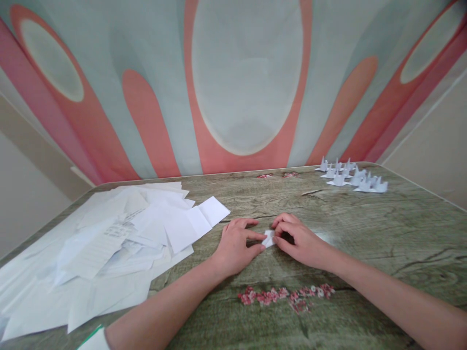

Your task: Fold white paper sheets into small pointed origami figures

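A small folded piece of white paper (269,238) lies on the table between my two hands. My left hand (239,243) has its thumb and index finger closed on the paper's left edge, while the other fingers stretch forward over the wood. At the right edge, my right hand (297,240) pinches the same paper with its thumb and fingertips. The fingers cover parts of the folds, so the exact shape cannot be made out.
A heap of loose white paper sheets (109,233) covers the table's left side, some with writing. Several folded paper cranes (339,179) stand at the back right. Printed pink flowers (270,295) decorate the wood-grain table (394,243). A patterned wall (248,73) rises behind.
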`<state>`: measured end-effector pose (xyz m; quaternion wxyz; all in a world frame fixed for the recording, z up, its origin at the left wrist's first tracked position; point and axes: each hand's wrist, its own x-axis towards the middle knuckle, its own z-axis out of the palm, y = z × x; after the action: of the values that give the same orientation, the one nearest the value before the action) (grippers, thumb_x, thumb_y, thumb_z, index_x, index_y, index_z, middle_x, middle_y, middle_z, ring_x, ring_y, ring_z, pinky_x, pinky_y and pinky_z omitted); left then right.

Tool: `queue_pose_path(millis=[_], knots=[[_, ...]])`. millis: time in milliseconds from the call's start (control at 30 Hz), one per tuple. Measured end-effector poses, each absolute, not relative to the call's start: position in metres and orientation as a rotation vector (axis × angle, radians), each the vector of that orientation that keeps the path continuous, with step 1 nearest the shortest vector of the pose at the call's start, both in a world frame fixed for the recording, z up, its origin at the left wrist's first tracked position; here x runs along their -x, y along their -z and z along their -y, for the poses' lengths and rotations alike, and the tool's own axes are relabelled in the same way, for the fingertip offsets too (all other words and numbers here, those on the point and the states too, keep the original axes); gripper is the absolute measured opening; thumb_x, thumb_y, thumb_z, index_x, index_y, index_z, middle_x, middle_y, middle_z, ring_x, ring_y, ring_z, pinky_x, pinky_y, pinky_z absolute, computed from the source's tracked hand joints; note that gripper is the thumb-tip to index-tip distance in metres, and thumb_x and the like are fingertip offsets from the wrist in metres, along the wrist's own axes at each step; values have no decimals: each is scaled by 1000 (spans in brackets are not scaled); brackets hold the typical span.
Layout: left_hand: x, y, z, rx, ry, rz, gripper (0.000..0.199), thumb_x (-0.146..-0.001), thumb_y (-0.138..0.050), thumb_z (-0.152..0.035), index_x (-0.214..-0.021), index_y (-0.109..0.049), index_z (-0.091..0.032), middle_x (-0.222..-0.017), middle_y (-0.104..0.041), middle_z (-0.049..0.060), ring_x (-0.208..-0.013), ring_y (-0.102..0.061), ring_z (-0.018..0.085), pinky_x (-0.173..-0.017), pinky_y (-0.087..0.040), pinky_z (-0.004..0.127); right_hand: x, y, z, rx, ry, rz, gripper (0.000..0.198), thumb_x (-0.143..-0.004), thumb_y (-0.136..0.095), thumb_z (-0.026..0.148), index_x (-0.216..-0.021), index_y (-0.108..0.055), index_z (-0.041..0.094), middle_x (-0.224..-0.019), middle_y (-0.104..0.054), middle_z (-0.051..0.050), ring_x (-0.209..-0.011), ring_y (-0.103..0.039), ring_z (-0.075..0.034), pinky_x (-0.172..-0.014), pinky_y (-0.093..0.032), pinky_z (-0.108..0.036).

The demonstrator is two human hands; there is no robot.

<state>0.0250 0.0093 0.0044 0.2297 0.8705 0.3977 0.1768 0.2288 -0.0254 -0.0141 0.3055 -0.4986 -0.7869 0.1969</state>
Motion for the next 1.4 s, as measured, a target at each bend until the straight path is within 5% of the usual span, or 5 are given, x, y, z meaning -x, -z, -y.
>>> queue_pose_path(millis=[433, 833, 1167, 1400], knots=[[-23, -6, -6, -2512, -459, -1031, 22, -79, -57, -41, -98, -67, -35, -121, -54, 1, -114, -44, 25, -96, -33, 45, -224, 12, 28, 1349, -482, 2063, 10, -77, -53, 12, -70, -51, 19, -91, -53, -5, -88, -49, -19, -78, -41, -37], [-18, -17, -12, -2502, -319, -932, 36, -68, -67, -32, -104, -64, -35, -129, -49, 1, -119, -40, 27, -99, -29, 48, -226, 14, 27, 1339, -488, 2069, 10, -77, -53, 12, -70, -51, 19, -91, -53, -5, -88, -49, -19, -79, -41, -37], [-26, -4, 5, -2598, -563, -1024, 23, -78, -57, -25, -98, -67, -26, -107, -62, 1, -101, -53, 21, -91, -39, 37, -229, 14, 27, 1304, -503, 2065, 9, -77, -54, 12, -72, -52, 19, -90, -54, -4, -88, -50, -19, -78, -41, -36], [-25, -11, 4, -2686, -552, -1019, 13, -78, -54, -18, -74, -66, -20, -86, -67, 1, -83, -59, 17, -77, -44, 30, -230, 14, 27, 1318, -516, 2071, 10, -78, -53, 12, -70, -51, 19, -90, -54, -4, -88, -50, -18, -79, -41, -36]])
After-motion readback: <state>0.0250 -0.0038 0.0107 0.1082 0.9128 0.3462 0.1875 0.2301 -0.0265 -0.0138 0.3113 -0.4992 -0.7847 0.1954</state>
